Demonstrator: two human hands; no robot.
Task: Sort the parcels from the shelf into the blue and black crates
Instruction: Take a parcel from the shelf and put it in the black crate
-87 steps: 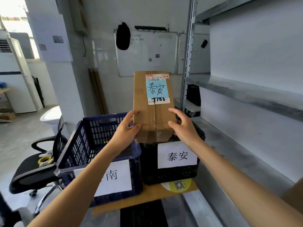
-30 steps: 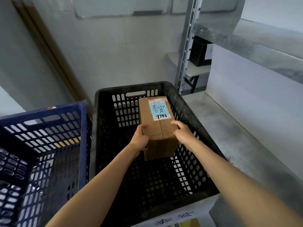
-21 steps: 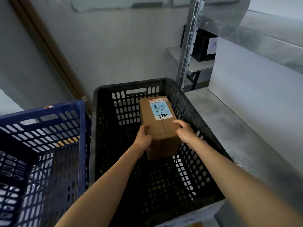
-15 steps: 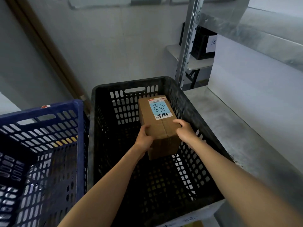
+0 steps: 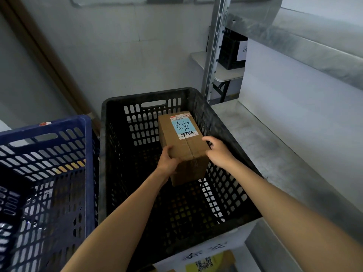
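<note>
Your right hand (image 5: 218, 152) fingers have just released the parcel (image 5: 183, 148). Your left hand (image 5: 168, 162) still grips it, low inside the black crate (image 5: 115, 163), so it's nearly placed.

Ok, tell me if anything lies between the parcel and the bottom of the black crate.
Nothing visible does. The parcel, gripped by the left hand, is already inside the black crate. The crate floor seen around it is bare, though the patch under it is hidden.
</note>
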